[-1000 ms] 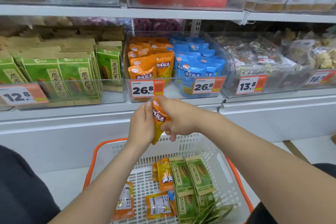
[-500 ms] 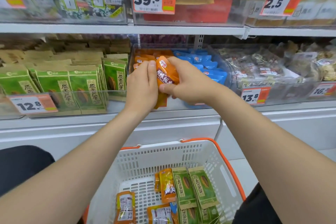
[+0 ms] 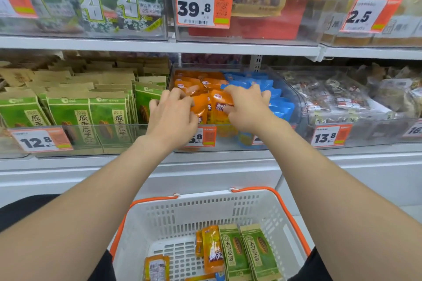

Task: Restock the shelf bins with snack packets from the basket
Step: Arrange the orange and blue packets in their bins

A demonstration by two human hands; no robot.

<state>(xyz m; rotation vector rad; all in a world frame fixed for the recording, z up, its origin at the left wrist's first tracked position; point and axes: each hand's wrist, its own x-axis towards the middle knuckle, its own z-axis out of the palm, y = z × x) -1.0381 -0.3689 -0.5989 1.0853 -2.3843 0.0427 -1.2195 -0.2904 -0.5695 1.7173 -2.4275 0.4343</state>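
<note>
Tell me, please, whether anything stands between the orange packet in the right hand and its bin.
Nothing visible does: the right hand holds the orange packet inside the bin, past its front wall, left hand alongside.

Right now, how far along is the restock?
Done: the orange row in the clear bin looks well filled. In hand: the right hand pinches an orange packet at the front of that row, with the left hand on the packets beside it. Left: the basket holds several orange packets and green packets, so both kinds need shelving.
</note>
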